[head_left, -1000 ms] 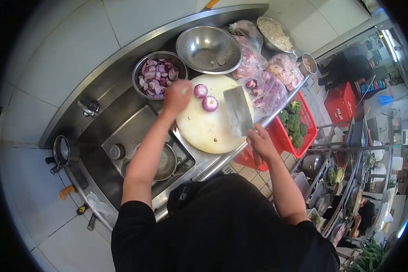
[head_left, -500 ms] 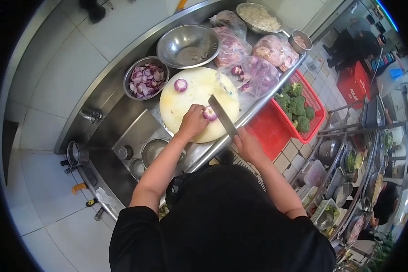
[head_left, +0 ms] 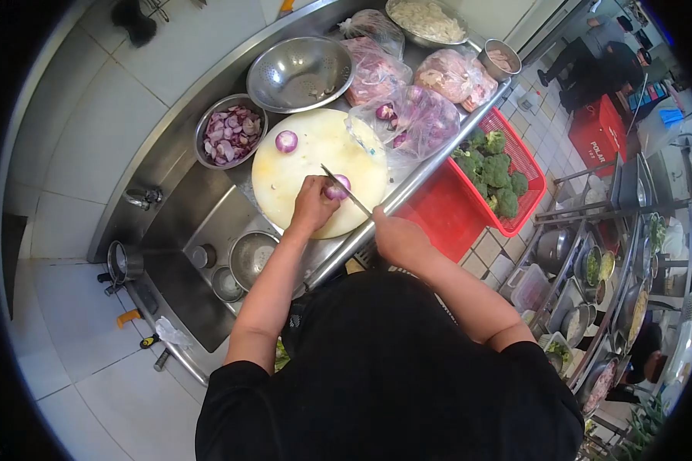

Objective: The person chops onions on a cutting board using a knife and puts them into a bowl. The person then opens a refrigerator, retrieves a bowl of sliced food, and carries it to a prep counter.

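My left hand (head_left: 312, 203) holds a red onion (head_left: 338, 187) against the round white cutting board (head_left: 304, 165), fingers closed on its left side. In my right hand (head_left: 400, 241) is the handle of a knife (head_left: 347, 192). Its blade stands edge-down across the onion, close to my left fingertips. How deep it goes into the onion I cannot tell. Another peeled red onion (head_left: 286, 141) sits apart on the board's upper left. A steel bowl of onion pieces (head_left: 231, 135) stands left of the board, and a clear bag with red onions (head_left: 417, 123) touches its right side.
A steel colander (head_left: 300, 74) and bags of meat (head_left: 377, 69) lie behind the board. Broccoli fills a red basket (head_left: 542, 180) at the right, below the counter's edge. To the left is a sink (head_left: 185, 269) with small bowls. Two people stand in the far background.
The knife has turned from flat beside the onion to edge-down across it. My right hand has rolled over with it. The whole view has shifted slightly.
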### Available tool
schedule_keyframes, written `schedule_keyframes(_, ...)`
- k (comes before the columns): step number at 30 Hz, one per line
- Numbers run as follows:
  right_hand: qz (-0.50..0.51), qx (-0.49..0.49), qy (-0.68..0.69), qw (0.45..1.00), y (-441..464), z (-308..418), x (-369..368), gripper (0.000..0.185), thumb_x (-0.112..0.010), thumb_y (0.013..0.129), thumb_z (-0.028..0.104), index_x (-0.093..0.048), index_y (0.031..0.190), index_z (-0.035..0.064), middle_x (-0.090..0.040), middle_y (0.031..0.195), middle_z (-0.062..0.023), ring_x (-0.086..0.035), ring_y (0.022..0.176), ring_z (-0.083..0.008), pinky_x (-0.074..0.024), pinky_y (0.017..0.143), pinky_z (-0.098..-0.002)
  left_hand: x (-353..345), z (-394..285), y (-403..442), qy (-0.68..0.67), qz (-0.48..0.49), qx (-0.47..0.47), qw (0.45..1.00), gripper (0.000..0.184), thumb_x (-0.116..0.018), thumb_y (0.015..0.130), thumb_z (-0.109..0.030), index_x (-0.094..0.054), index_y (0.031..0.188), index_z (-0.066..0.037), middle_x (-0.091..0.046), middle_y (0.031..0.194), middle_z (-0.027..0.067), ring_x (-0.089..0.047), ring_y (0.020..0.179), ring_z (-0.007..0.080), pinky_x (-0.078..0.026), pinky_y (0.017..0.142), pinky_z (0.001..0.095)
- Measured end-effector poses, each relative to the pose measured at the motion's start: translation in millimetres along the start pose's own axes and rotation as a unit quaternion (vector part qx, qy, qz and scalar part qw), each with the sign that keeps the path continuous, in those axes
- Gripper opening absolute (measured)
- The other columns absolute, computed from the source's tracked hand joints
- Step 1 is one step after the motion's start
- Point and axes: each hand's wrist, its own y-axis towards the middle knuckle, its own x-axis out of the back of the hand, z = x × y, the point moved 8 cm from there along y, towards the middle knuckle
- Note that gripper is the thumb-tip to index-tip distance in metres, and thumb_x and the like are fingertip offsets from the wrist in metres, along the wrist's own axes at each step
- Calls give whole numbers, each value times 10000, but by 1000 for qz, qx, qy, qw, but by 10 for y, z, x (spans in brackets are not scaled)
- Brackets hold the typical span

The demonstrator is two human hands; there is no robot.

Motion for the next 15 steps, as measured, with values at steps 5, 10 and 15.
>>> schedule_keyframes(5,32,-4,0,999,365,-14,-245,202,-449,909,45,-447,1100,-24,-683,913,-284,-685,892,-439,-532,762,-549,31,15,-15,-17,-20,-21,999,455,-791,729,-93,-609,1139,-14,-585,1135,157,-640,1015,305,-535,920,380)
schedule_keyframes(10,46,-19,28,998,527,-206,-308,193,-454,934,85,-451,1104,-7,-681,938,-291,-679,925,-443,-527,778,-548,-34,-67,-56,-27,-77,-68,994,523,-805,720,-142,-585,1178,-18,-580,1129,164,-596,1053,310,-495,935,391)
schedule_keyframes(15,14,14,80,997,326,-214,-201,211,-450,961,143,-443,1117,1,-663,892,-302,-654,884,-470,-493,769,-586,12,-105,-82,24,-33,-16,999,565,-782,726,-166,-579,1235,-27,-588,1149,179,-595,1062,338,-488,944,398)
